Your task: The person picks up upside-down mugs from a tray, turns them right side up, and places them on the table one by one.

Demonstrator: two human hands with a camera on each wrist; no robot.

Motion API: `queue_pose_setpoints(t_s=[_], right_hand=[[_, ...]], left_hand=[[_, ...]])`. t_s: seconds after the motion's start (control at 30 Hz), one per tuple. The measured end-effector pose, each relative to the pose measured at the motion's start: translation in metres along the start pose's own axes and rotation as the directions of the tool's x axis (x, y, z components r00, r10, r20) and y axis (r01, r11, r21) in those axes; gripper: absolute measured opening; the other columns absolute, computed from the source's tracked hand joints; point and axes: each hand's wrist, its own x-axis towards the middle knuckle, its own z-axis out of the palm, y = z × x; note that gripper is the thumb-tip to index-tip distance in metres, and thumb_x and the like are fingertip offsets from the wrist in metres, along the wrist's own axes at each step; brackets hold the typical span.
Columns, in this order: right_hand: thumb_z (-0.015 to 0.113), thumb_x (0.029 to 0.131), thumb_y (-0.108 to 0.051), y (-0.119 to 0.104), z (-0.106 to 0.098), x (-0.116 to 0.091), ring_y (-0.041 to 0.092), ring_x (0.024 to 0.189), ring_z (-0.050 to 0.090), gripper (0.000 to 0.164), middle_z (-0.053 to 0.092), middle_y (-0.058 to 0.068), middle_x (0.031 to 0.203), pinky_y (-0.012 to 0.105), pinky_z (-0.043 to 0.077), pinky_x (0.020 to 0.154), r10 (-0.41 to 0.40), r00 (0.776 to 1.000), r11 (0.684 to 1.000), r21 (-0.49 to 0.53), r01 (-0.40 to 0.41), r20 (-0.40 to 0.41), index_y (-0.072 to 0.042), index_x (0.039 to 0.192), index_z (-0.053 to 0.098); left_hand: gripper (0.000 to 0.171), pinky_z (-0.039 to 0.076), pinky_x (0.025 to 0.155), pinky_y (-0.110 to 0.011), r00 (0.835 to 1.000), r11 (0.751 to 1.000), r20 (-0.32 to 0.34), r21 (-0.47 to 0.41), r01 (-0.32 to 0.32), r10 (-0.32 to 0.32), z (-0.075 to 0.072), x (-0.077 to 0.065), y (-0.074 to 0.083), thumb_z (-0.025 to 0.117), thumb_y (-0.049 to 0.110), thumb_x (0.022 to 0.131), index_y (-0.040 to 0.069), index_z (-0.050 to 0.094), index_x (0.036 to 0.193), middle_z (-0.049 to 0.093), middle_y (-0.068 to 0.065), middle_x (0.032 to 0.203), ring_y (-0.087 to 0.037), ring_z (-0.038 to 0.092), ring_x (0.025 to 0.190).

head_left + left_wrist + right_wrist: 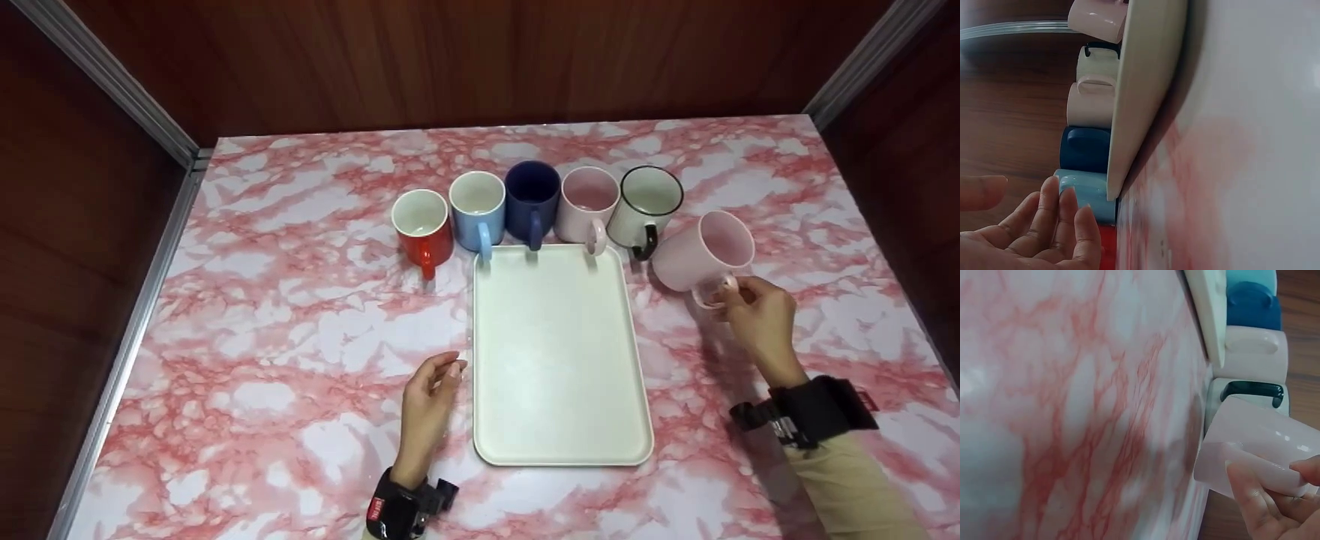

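By its handle, my right hand (761, 319) grips a pink mug (686, 259), which tilts to the right at the right end of a row of mugs. The right wrist view shows the thumb and fingers pinching that handle, with the pink mug (1258, 444) close to the black-handled white one. My left hand (431, 405) hovers beside the left edge of a cream tray (559, 360), holding nothing. In the left wrist view the left hand's fingers (1044, 225) are loosely bent and apart from the thumb.
Behind the tray stand a red mug (426, 244), a light blue mug (471, 225), a dark blue mug (525, 214), a second pink mug (577, 225) and a black-rimmed white mug (628, 225). Brown wood panels (480, 67) enclose the marbled table (300, 300) at the back and sides.
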Motion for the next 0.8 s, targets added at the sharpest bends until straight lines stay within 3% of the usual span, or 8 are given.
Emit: queue_pose_setpoints(t_s=[0.07,0.33,0.53,0.7,0.8], right_hand=[[0.053,0.088,0.001,0.001,0.001,0.003,0.001,0.049,0.058,0.017,0.064,-0.002,0.066,0.017,0.048,0.048,-0.001,1.000,1.000,-0.021,0.001,-0.004,0.015,0.093,0.062],[0.055,0.086,0.000,0.002,0.005,0.013,-0.003,0.044,0.053,0.015,0.064,0.022,0.071,0.011,0.041,0.045,-0.044,0.998,0.989,-0.145,0.038,-0.039,0.011,0.090,0.065],[0.055,0.087,-0.001,-0.002,0.008,0.026,-0.003,0.043,0.054,0.017,0.064,0.025,0.074,0.012,0.043,0.043,-0.022,0.999,0.994,-0.109,0.018,-0.031,0.014,0.090,0.064],[0.055,0.086,-0.003,0.000,0.009,0.038,-0.013,0.043,0.044,0.018,0.064,0.023,0.073,0.009,0.039,0.048,-0.050,0.998,0.974,-0.222,0.040,-0.039,0.012,0.087,0.064],[0.055,0.083,-0.002,0.002,0.009,0.044,-0.010,0.050,0.040,0.016,0.062,0.023,0.072,0.016,0.036,0.058,-0.094,0.994,0.954,-0.289,0.075,-0.053,0.010,0.083,0.065]], left_hand=[[0.028,0.045,0.081,-0.026,1.000,1.000,-0.004,0.000,-0.004,0.004,-0.001,0.000,-0.001,0.055,0.012,0.092,-0.009,0.056,0.110,0.063,-0.018,0.099,-0.026,0.058,0.097],[0.028,0.044,0.083,-0.026,1.000,1.000,-0.014,-0.002,0.016,-0.016,-0.005,-0.001,-0.001,0.055,0.013,0.092,-0.009,0.056,0.111,0.063,-0.018,0.101,-0.026,0.057,0.099],[0.029,0.044,0.083,-0.027,0.999,0.999,-0.019,-0.017,0.037,-0.038,-0.006,-0.001,-0.003,0.056,0.013,0.092,-0.009,0.056,0.111,0.063,-0.017,0.102,-0.025,0.057,0.100],[0.030,0.044,0.084,-0.028,0.999,0.999,-0.026,-0.022,0.038,-0.039,-0.008,-0.001,-0.001,0.055,0.014,0.092,-0.008,0.056,0.112,0.062,-0.017,0.103,-0.025,0.056,0.101],[0.030,0.043,0.085,-0.029,0.999,1.000,-0.038,0.003,0.020,-0.020,-0.011,0.000,0.000,0.055,0.014,0.092,-0.008,0.056,0.112,0.063,-0.016,0.102,-0.024,0.057,0.101]])
